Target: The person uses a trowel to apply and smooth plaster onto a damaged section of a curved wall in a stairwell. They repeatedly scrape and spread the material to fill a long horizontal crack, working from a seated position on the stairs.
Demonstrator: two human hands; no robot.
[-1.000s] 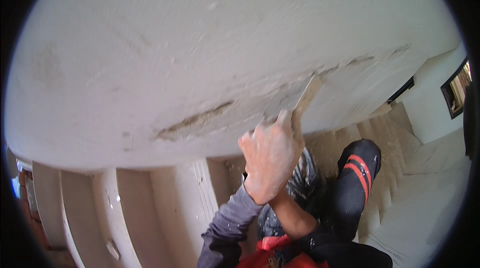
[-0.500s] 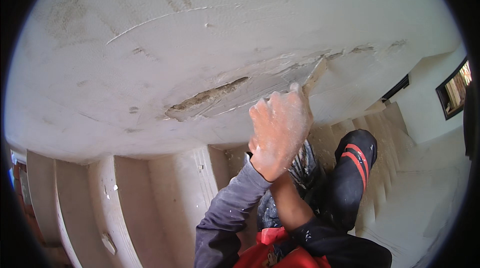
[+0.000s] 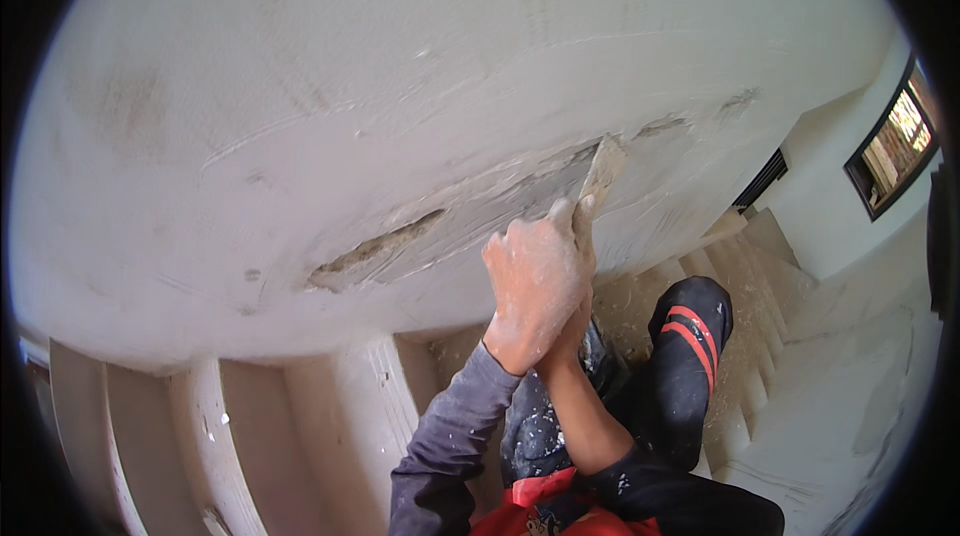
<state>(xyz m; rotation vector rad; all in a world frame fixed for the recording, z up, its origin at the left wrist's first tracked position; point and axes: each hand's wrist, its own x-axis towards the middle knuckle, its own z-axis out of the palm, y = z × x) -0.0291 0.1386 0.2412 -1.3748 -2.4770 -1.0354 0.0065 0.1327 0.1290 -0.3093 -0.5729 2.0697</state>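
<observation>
My left hand (image 3: 535,281), dusted white and coming from a grey sleeve, is closed at the handle end of a putty knife (image 3: 604,171). The flat, plaster-smeared blade points up and away, its tip against the pale wall (image 3: 300,66). Behind the left hand, my right hand (image 3: 578,321) shows only in a small part; its fingers are hidden. The two wrists cross closely. Around the blade runs a slanting band of smeared grey plaster (image 3: 500,206). Left of it lies a long, rough hollow (image 3: 378,248); smaller chipped spots (image 3: 665,124) continue up to the right.
Steps (image 3: 330,426) run below the wall on the left, and more dusty steps (image 3: 745,286) lie beyond my knee (image 3: 690,336). A dark-framed window (image 3: 895,141) and a dark grille (image 3: 762,181) are at the far right. White bits lie on the steps.
The view has shifted, so the wall marks sit further left. The knife shows more of its blade face and has shifted along the plaster band. My right wrist has come closer behind the left hand.
</observation>
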